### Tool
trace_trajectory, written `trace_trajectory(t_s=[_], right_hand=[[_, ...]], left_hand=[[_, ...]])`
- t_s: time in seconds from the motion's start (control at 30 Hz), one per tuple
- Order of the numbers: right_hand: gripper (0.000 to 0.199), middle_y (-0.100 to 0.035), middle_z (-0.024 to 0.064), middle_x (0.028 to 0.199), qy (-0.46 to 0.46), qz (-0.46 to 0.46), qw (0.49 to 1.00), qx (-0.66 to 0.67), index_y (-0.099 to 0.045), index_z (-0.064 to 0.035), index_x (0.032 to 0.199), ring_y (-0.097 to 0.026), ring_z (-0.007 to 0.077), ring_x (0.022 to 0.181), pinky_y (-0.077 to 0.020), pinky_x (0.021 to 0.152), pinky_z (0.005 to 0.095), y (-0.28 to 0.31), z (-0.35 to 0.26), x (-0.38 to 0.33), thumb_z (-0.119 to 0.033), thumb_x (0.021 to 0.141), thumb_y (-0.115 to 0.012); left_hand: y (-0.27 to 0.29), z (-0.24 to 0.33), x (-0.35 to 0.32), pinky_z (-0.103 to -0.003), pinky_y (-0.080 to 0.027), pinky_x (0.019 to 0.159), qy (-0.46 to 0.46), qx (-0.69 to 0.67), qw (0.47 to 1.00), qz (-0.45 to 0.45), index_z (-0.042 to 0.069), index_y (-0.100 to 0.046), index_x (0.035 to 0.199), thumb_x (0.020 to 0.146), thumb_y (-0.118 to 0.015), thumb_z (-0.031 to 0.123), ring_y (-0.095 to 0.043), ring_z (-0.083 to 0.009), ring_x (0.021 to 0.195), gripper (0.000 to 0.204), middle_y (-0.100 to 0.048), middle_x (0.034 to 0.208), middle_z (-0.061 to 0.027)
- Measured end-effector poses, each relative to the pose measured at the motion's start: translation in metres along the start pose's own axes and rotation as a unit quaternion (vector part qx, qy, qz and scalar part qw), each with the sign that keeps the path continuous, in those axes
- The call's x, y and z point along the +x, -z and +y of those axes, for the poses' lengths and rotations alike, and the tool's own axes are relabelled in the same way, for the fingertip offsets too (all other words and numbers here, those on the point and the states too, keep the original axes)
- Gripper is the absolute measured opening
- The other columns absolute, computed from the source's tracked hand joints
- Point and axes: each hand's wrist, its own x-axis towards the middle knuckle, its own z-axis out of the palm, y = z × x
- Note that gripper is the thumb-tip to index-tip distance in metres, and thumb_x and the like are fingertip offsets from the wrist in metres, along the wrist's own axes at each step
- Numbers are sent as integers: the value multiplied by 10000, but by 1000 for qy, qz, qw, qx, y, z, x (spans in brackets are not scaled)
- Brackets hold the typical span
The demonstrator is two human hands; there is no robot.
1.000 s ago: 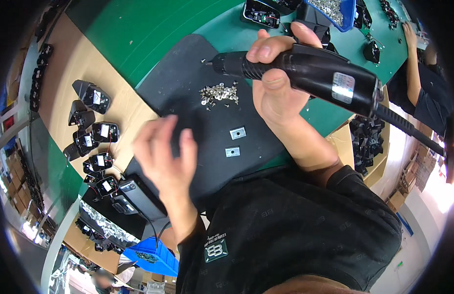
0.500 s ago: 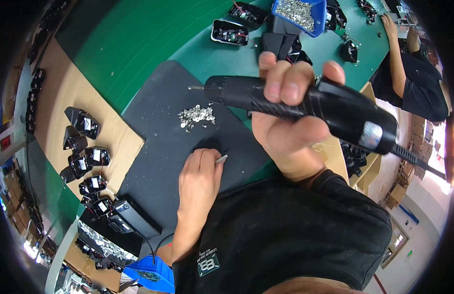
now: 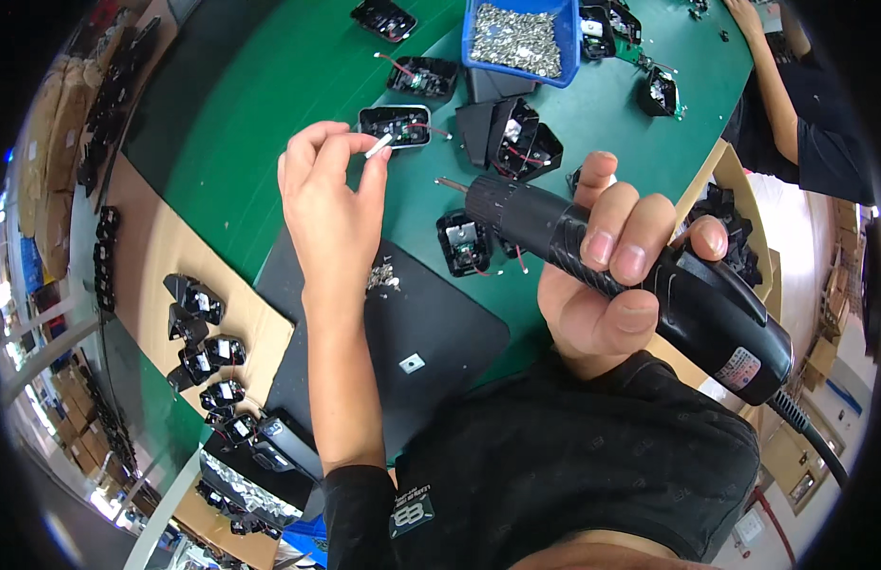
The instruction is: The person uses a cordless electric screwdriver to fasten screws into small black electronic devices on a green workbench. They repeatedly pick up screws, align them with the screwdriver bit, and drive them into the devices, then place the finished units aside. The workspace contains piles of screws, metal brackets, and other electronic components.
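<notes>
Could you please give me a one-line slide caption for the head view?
Left hand pinches a small white part; right hand holds a black electric screwdriver over the green bench.

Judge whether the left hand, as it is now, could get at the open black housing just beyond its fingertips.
Probably yes. The left hand is raised right beside the open black housing, with nothing lying between them. Its fingertips do pinch a small white piece, so the hand is not free to grasp it.

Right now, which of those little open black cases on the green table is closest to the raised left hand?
The open black case just beyond the left hand fingertips, red wires showing inside; the others lie farther off.
</notes>
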Motion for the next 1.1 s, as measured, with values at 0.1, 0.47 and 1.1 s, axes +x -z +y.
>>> trace_trajectory(t_s=[0.1,0.47,1.1], right_hand=[[493,-569,-76,880,-13,4,1000,-10,-470,-263,1265,-581,109,863,-213,1176,454,10,-4,3,-253,860,-751],[498,-565,-73,878,-39,-18,999,13,-473,-261,1278,-589,116,856,-203,1184,458,15,-3,8,-232,862,-745],[415,-555,-65,911,-62,-32,997,30,-463,-244,1272,-557,114,879,-229,1170,481,-19,26,-8,-244,900,-648]], left_hand=[[-18,2,2,-393,-449,914,29,32,999,23,70,-693,866,764,-774,118,-573,-290,1060,139,-610,1160,-107],[-49,-16,0,-392,-510,871,137,-124,981,52,13,-687,863,804,-737,103,-661,-299,991,119,-677,1095,-184],[66,-75,-80,-351,-502,899,119,13,993,13,23,-692,896,815,-742,72,-667,-245,1012,107,-704,1084,-128]])
